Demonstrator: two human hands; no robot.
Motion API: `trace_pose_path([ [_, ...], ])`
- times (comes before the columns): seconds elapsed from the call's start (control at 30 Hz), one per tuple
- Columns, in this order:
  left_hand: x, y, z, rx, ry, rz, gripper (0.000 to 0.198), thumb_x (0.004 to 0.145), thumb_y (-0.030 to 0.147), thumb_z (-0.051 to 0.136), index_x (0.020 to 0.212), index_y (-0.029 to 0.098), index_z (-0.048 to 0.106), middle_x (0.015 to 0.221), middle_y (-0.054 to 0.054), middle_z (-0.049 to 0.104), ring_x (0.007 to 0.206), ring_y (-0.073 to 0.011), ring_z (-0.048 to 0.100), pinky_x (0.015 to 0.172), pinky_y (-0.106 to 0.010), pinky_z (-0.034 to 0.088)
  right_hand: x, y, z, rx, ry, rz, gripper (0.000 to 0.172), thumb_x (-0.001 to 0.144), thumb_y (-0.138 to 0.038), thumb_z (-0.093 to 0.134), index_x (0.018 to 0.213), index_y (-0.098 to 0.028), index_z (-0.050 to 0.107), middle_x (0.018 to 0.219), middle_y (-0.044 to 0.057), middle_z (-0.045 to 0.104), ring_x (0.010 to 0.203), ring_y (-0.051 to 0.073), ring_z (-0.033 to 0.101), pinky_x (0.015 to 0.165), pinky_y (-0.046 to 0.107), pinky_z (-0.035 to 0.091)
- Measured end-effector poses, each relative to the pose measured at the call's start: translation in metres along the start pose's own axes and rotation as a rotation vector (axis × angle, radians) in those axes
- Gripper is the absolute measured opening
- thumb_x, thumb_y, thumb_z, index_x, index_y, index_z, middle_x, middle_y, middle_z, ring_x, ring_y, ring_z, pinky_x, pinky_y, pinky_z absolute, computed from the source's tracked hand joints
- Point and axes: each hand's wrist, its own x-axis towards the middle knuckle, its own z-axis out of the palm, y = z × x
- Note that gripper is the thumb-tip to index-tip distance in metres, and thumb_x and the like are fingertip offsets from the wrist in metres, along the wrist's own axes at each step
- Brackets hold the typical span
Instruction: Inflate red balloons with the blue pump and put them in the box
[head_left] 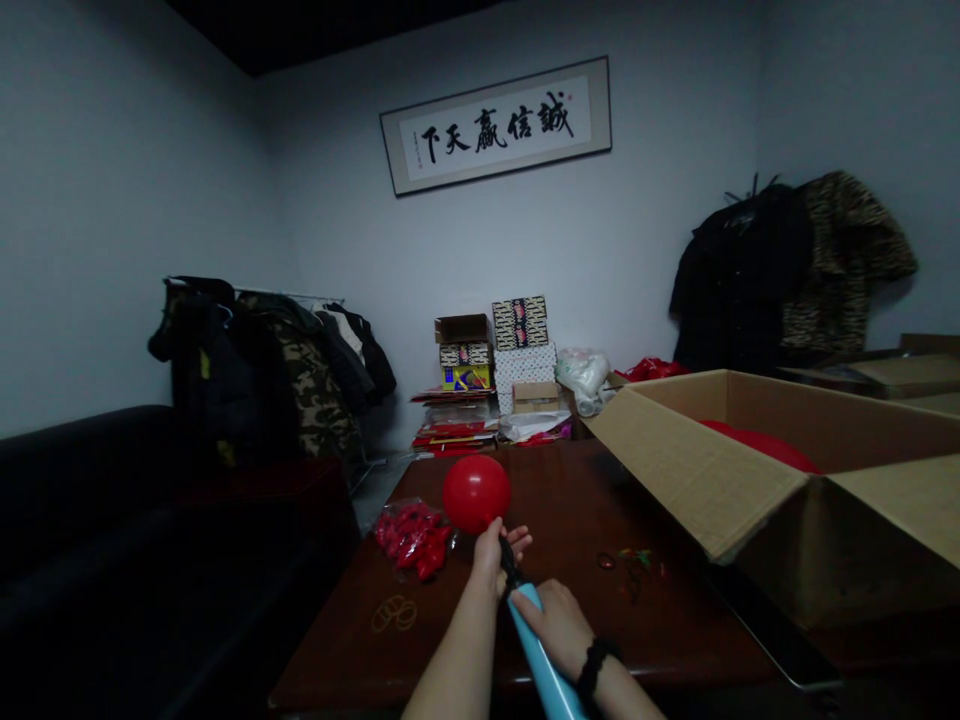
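Observation:
A round red balloon point(477, 493), partly inflated, sits on the black nozzle of a light blue balloon pump point(541, 660). With thumb and finger my left hand point(493, 556) pinches the balloon's neck at the nozzle, its other fingers reaching out to the right. Wrapped round the pump's blue barrel is my right hand point(556, 620), a black band on its wrist. To the left of the balloon lies a clear plastic bag of red balloons point(414, 537). Several thin yellowish rings, like rubber bands point(394, 613), lie nearer the table's left edge.
The dark brown table point(645, 630) bears a big open cardboard box point(705, 470) on the right, with red inside. Small coloured bands point(636, 566) lie left of it, and a flat dark device point(776, 625) beside it. Stacked boxes point(521, 350) stand behind; a black sofa point(90, 530) is at left.

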Motion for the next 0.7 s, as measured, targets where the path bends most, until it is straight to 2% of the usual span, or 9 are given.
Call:
trace_pose_path([
  [0.13,0.002,0.016,-0.010,-0.061,0.058,0.039,0.025,0.086,0.028,0.052,0.068,0.019,0.038,0.080,-0.014,0.071,0.063,-0.0209,0.070,0.041,-0.017,0.037,-0.029,-0.003,-0.001,-0.143,0.030,-0.010,0.049,0.081,-0.049,0.046,0.106,-0.010,0.065,0.126,0.021,0.055,0.130,0.036,0.036,0.109,0.056,0.012],
  [0.2,0.004,0.027,-0.014,-0.082,0.064,0.044,0.024,0.087,0.026,0.051,0.067,0.019,0.038,0.081,-0.014,0.071,0.064,-0.0213,0.070,0.041,-0.017,0.038,-0.044,0.000,-0.003,-0.205,0.009,-0.035,0.049,0.081,-0.049,0.046,0.105,-0.012,0.066,0.128,0.019,0.054,0.133,0.035,0.031,0.111,0.055,0.007],
  [0.33,0.005,0.041,-0.016,-0.097,0.063,0.045,0.026,0.087,0.024,0.049,0.065,0.019,0.037,0.082,-0.015,0.070,0.065,-0.0226,0.070,0.038,-0.017,0.036,-0.066,0.010,-0.002,-0.204,-0.049,-0.052,0.049,0.080,-0.050,0.047,0.104,-0.012,0.066,0.127,0.018,0.056,0.132,0.035,0.034,0.111,0.056,0.011],
  [0.4,0.005,0.042,-0.015,-0.094,0.053,0.033,0.026,0.087,0.024,0.049,0.065,0.019,0.036,0.084,-0.016,0.070,0.067,-0.0228,0.070,0.038,-0.016,0.035,-0.070,0.015,0.002,-0.184,-0.047,-0.033,0.049,0.080,-0.050,0.046,0.104,-0.012,0.066,0.126,0.019,0.057,0.130,0.035,0.038,0.110,0.056,0.016],
  [0.47,0.004,0.040,-0.013,-0.094,0.041,0.026,0.026,0.088,0.025,0.049,0.065,0.018,0.037,0.088,-0.017,0.070,0.070,-0.0230,0.071,0.040,-0.018,0.039,-0.070,0.022,0.006,-0.148,-0.049,-0.021,0.050,0.081,-0.050,0.045,0.106,-0.012,0.065,0.124,0.019,0.058,0.126,0.034,0.042,0.109,0.053,0.022],
  [0.6,0.000,0.030,-0.008,-0.095,0.021,0.027,0.024,0.088,0.028,0.049,0.069,0.018,0.039,0.092,-0.019,0.070,0.077,-0.0259,0.071,0.057,-0.030,0.053,-0.065,0.037,0.011,-0.082,-0.032,-0.060,0.057,0.084,-0.054,0.039,0.114,-0.011,0.062,0.124,0.017,0.059,0.122,0.030,0.048,0.105,0.039,0.030],
  [0.7,-0.004,0.024,-0.005,-0.086,-0.002,0.011,0.024,0.089,0.030,0.048,0.070,0.018,0.039,0.089,-0.019,0.070,0.079,-0.0278,0.071,0.066,-0.038,0.055,-0.058,0.039,0.011,-0.057,-0.043,-0.074,0.058,0.087,-0.056,0.034,0.111,-0.012,0.063,0.123,0.016,0.059,0.120,0.029,0.048,0.103,0.036,0.032],
])
